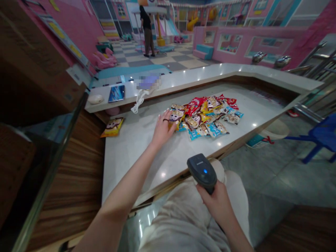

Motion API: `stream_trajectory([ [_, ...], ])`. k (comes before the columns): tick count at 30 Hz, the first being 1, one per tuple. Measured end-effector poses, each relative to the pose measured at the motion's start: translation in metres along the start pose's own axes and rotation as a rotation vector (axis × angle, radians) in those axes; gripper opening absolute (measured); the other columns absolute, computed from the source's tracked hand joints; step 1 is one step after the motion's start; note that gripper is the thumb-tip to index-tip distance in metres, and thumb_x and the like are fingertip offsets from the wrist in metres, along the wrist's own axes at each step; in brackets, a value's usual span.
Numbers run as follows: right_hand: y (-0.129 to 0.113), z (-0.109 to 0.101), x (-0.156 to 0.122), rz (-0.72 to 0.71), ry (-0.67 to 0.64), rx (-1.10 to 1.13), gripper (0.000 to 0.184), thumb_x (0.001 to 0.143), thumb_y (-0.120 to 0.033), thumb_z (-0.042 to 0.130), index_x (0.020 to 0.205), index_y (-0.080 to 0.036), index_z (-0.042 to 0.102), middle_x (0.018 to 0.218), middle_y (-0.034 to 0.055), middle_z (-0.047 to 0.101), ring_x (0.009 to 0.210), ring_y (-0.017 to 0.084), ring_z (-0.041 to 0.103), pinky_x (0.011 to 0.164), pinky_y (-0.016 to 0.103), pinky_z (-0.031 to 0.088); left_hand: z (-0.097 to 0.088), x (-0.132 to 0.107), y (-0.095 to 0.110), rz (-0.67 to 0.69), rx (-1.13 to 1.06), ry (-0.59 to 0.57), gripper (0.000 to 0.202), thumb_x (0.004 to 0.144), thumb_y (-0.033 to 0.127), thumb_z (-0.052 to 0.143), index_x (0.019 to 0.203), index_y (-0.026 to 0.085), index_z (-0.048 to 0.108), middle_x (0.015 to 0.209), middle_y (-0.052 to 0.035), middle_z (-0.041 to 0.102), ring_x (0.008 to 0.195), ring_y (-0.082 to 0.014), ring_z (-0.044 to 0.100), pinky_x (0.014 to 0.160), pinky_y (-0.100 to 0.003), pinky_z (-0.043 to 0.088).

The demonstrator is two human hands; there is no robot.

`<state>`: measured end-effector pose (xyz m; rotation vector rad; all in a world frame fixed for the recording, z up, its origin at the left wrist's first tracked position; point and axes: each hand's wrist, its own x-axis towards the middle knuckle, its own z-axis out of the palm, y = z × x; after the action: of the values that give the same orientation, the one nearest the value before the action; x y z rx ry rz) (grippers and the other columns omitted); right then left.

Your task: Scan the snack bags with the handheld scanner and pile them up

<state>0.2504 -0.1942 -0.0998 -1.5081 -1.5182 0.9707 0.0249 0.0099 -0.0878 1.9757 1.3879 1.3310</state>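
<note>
A heap of several colourful snack packets point(204, 117), printed with cartoon monkey faces, lies on a white stone counter point(136, 157). My left hand point(163, 128) rests with spread fingers against the heap's near left edge, touching a packet and holding nothing. My right hand point(214, 203) is low over my lap, closed around the grip of a black handheld barcode scanner point(202, 172), which shows a small blue light. A single yellow snack packet point(112, 127) lies apart at the counter's left edge, well to the left of my left hand.
A raised white ledge point(199, 77) runs behind the counter, holding a tablet point(116, 93), a white cable point(139, 101) and a blurred object point(148, 82). A wood-panelled wall point(73, 175) stands at left. A person point(146, 31) stands in a pink play area beyond.
</note>
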Motion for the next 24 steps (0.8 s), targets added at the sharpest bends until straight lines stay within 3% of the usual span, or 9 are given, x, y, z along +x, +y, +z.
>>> stream_trajectory([
  [3, 0.003, 0.003, 0.001, -0.005, -0.014, -0.011, 0.019, 0.081, -0.032, 0.063, 0.084, -0.015, 0.072, 0.048, 0.0009, 0.062, 0.057, 0.024, 0.066, 0.045, 0.025, 0.047, -0.047, -0.017, -0.030, -0.101, 0.208, 0.149, 0.060, 0.088, 0.030, 0.062, 0.144, 0.018, 0.046, 0.157, -0.0147, 0.038, 0.149, -0.0271, 0.029, 0.124, -0.043, 0.011],
  [5, 0.003, 0.005, 0.001, -0.015, -0.018, -0.010, 0.019, 0.081, -0.032, 0.063, 0.084, -0.015, 0.072, 0.049, 0.0011, 0.063, 0.056, 0.023, 0.065, 0.044, 0.025, 0.047, -0.081, -0.025, -0.060, -0.239, 0.458, 0.223, 0.065, 0.087, 0.030, 0.063, 0.146, 0.010, 0.043, 0.157, -0.0203, 0.037, 0.148, -0.0316, 0.029, 0.123, -0.045, 0.016],
  [7, 0.002, 0.007, 0.001, -0.019, -0.028, -0.003, 0.020, 0.082, -0.032, 0.063, 0.086, -0.015, 0.072, 0.051, 0.0013, 0.064, 0.054, 0.022, 0.065, 0.044, 0.025, 0.047, -0.113, -0.031, -0.090, -0.329, 0.547, 0.291, 0.069, 0.085, 0.023, 0.062, 0.146, -0.001, 0.038, 0.158, -0.0295, 0.028, 0.149, -0.0394, 0.023, 0.122, -0.052, 0.014],
  [11, -0.002, 0.009, 0.002, -0.031, -0.046, -0.010, 0.020, 0.082, -0.032, 0.063, 0.086, -0.014, 0.072, 0.056, 0.0028, 0.068, 0.058, 0.023, 0.067, 0.046, 0.025, 0.048, -0.153, -0.040, -0.131, -0.528, 0.795, 0.318, 0.069, 0.086, 0.021, 0.059, 0.145, -0.006, 0.036, 0.155, -0.0355, 0.028, 0.147, -0.0445, 0.023, 0.119, -0.059, 0.015],
  [14, -0.003, 0.009, 0.002, -0.052, -0.035, -0.025, 0.019, 0.081, -0.031, 0.063, 0.084, -0.014, 0.072, 0.063, 0.0054, 0.072, 0.065, 0.025, 0.069, 0.053, 0.026, 0.051, -0.162, -0.043, -0.140, -0.569, 0.791, 0.311, 0.058, 0.088, 0.015, 0.050, 0.143, -0.005, 0.041, 0.151, -0.0338, 0.037, 0.144, -0.0409, 0.031, 0.117, -0.058, 0.021],
  [17, -0.003, 0.007, 0.001, -0.046, -0.029, -0.023, 0.018, 0.081, -0.030, 0.062, 0.083, -0.014, 0.072, 0.066, 0.0058, 0.073, 0.069, 0.025, 0.069, 0.055, 0.027, 0.052, -0.157, -0.047, -0.133, -0.540, 0.763, 0.295, 0.052, 0.089, 0.008, 0.042, 0.140, 0.001, 0.047, 0.147, -0.0279, 0.046, 0.139, -0.0356, 0.041, 0.115, -0.053, 0.028],
  [20, -0.004, 0.005, -0.001, -0.041, -0.021, -0.023, 0.018, 0.081, -0.029, 0.062, 0.084, -0.014, 0.072, 0.064, 0.0046, 0.072, 0.068, 0.024, 0.068, 0.053, 0.026, 0.051, -0.145, -0.055, -0.113, -0.572, 0.627, 0.285, 0.052, 0.089, 0.010, 0.043, 0.140, 0.005, 0.050, 0.139, -0.0251, 0.055, 0.130, -0.0362, 0.052, 0.111, -0.053, 0.035],
  [24, -0.005, 0.003, -0.001, -0.040, -0.023, -0.020, 0.020, 0.081, -0.030, 0.062, 0.086, -0.014, 0.072, 0.057, 0.0033, 0.068, 0.064, 0.024, 0.067, 0.051, 0.026, 0.050, -0.125, -0.072, -0.076, -0.576, 0.184, 0.410, 0.043, 0.089, 0.017, 0.052, 0.131, 0.018, 0.061, 0.133, -0.0138, 0.064, 0.130, -0.0318, 0.054, 0.113, -0.047, 0.037],
])
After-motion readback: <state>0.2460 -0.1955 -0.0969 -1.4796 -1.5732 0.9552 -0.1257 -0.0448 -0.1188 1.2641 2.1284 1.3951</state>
